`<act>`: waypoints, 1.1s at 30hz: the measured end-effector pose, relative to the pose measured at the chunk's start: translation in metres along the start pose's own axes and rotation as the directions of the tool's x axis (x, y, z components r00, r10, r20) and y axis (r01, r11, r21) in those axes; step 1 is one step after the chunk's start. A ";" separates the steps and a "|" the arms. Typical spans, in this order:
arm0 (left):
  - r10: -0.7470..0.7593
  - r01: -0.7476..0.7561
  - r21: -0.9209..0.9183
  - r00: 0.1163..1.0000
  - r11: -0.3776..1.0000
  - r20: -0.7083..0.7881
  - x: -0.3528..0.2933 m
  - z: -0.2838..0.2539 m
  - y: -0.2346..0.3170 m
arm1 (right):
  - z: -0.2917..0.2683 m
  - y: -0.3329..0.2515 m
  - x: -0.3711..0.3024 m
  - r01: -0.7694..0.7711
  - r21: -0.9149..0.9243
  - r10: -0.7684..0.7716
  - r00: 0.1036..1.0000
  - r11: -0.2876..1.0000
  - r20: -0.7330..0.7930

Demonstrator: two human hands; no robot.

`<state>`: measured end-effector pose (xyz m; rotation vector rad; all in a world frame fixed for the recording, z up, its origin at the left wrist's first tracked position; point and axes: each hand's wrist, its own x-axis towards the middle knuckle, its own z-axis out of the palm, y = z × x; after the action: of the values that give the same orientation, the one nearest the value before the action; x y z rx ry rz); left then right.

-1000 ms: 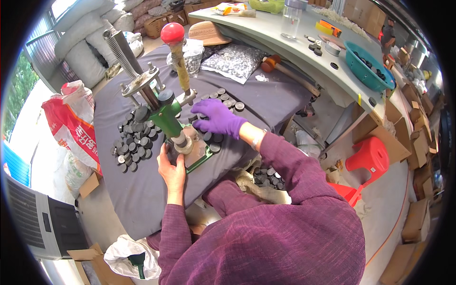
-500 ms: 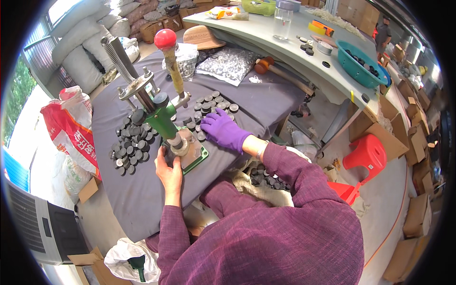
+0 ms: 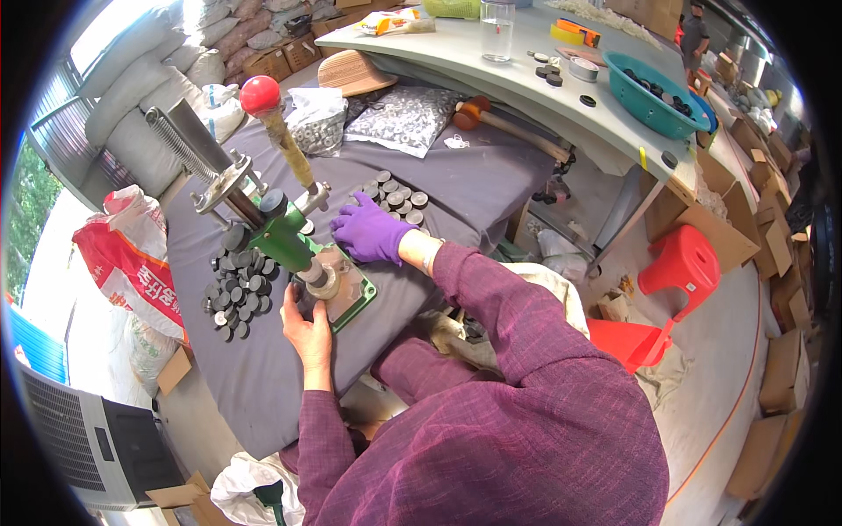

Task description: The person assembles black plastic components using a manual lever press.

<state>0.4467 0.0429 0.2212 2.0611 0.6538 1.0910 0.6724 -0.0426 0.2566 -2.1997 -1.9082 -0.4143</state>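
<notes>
A green hand press (image 3: pixel 285 238) with a red ball-topped lever (image 3: pixel 260 95) stands on the dark cloth. Beside its round metal seat is my bare left hand (image 3: pixel 307 333), thumb and forefinger apart, with the fingertips partly hidden by the press. My right hand (image 3: pixel 368 230), in a purple glove, lies palm down with fingers spread, right of the press at the near edge of a group of black round caps (image 3: pixel 396 196). What is under its palm is hidden. Another heap of black caps (image 3: pixel 239 294) lies left of the press.
Behind the press lie a clear bag of small metal parts (image 3: pixel 405 118), a straw hat (image 3: pixel 355 73) and a mallet (image 3: pixel 474 114). A pale table (image 3: pixel 447 53) at the back holds a teal basin (image 3: pixel 645 110) of black caps. A red stool (image 3: pixel 680 267) stands on the right.
My right hand has moved left, closer to the press, over the nearer caps. My left hand stays at the press seat. The whole view has shifted slightly.
</notes>
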 end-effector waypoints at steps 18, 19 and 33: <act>0.030 -0.028 -0.041 0.999 0.999 0.037 0.005 0.000 -0.023 | -0.013 -0.059 -0.097 -0.105 0.083 0.126 0.942 0.991 -0.312; 0.000 0.002 -0.055 0.999 0.999 0.054 0.004 0.004 -0.018 | -0.011 -0.060 -0.107 -0.134 0.072 0.150 0.940 0.988 -0.307; 0.025 -0.025 0.007 0.997 1.000 0.070 0.003 -0.003 -0.036 | -0.008 -0.068 -0.113 -0.150 0.173 0.198 0.931 0.974 -0.308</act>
<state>0.4423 0.0689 0.1958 2.1097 0.6003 1.0267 0.5900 -0.1402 0.2241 -2.0366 -1.5097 -0.5468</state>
